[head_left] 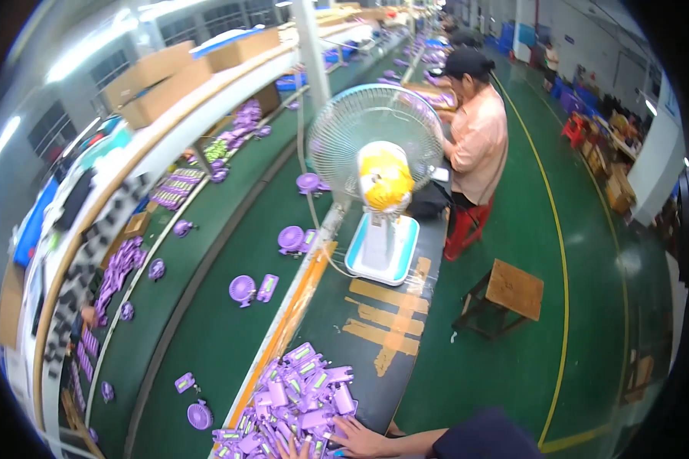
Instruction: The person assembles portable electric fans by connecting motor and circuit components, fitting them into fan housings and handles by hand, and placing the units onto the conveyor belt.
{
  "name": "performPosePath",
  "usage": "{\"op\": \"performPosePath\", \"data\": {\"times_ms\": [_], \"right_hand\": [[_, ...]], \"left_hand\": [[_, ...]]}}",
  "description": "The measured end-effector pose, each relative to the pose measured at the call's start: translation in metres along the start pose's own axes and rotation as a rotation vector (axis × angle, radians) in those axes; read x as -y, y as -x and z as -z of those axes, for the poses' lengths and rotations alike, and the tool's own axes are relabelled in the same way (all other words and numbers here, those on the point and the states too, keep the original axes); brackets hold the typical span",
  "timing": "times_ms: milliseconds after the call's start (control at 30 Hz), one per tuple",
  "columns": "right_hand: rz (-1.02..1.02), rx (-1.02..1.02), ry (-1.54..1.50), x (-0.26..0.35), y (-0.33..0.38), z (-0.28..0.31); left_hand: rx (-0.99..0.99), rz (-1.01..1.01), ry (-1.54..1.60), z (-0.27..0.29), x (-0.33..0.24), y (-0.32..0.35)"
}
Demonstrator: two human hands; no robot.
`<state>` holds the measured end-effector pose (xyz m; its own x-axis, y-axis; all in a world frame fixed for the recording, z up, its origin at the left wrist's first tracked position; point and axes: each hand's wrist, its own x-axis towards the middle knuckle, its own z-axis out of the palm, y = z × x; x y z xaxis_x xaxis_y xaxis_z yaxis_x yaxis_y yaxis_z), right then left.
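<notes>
Fingers of the right hand (360, 440) spread flat against a heap of purple plastic parts (295, 402) on the near tabletop (375, 325); left hand (291, 450) barely visible, state unclear. Pushing could spill parts onto the conveyor belt (214, 336).

Brown cardboard boxes (157, 83) are sitting on the long shelf above the conveyor to my left.

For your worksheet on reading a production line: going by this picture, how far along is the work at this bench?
Done: purple fan pieces already lie spaced along the green belt. In hand: the right hand rests flat against the purple pile on the bench; fingertips of the left hand just show at the lower edge, grip unclear. Left: the pile is still large, so most pieces remain on the bench.
</notes>
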<state>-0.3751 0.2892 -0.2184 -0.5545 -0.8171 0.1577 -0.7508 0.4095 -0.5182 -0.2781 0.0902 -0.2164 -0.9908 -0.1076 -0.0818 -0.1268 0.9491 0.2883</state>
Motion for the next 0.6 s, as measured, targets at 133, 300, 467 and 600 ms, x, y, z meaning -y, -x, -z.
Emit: {"op": "performPosePath", "data": {"times_ms": [133, 300, 467, 600], "right_hand": [[0.036, 0.129, 0.029, 0.014, -0.020, -0.050], [0.023, -0.026, 0.087, 0.049, -0.019, -0.010], [0.475, 0.599, 0.165, 0.125, 0.006, -0.055], [0.791, 0.768, 0.157, 0.180, -0.015, -0.124]], "left_hand": [[-0.262, -0.017, -0.256, -0.037, 0.038, 0.036], [-0.149, 0.364, 0.050, 0.055, 0.020, 0.109], [-0.128, 0.725, 0.057, 0.042, 0.055, 0.269], [-0.077, 0.875, 0.075, -0.001, 0.073, 0.338]]}}
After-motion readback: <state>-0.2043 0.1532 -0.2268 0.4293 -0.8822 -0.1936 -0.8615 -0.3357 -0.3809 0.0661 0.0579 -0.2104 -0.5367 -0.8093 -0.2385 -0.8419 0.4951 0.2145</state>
